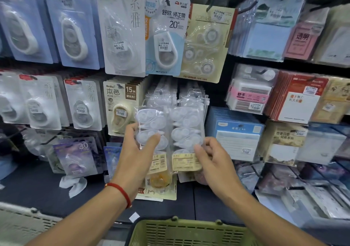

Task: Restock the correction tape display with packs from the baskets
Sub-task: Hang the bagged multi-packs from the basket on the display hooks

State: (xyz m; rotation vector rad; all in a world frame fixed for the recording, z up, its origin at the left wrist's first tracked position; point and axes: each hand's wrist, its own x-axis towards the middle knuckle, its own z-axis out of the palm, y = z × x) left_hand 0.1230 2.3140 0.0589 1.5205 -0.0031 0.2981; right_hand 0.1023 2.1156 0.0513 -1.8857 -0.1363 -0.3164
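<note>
Nearest the camera sits an olive-green slotted plastic basket (189, 232) at the bottom edge, with the pale grey rim of a second slotted basket (22, 225) at the lower left. Above them both forearms reach forward to the display wall. The left hand (136, 151), with a red string bracelet (121, 193) on its wrist, grasps a clear blister pack of white correction tapes (151, 132), thumb curled over its front and fingers round its left edge. The right hand (212, 158) pinches the lower right edge of a second clear blister pack of white correction tapes (187, 132), thumb on the front beside its cream barcode label (184, 162). The two packs stand upright, side by side and touching, held in front of a row of similar clear packs (178, 92) hanging on the hooks behind them; whether either held pack is already threaded on a hook cannot be told, as their tops blur into that row. Just left hangs a beige card pack marked 15M (121, 109), and below the hands a cream card pack with an orange tape (159, 183) rests against the dark shelf (37, 189). Higher up hangs a white and blue card pack marked 20 (166, 35), flanked by pale blue card packs (75, 28) to the left. Sticky note pads in blue, pink and red wrappers (272, 41) fill the hooks to the right.
</note>
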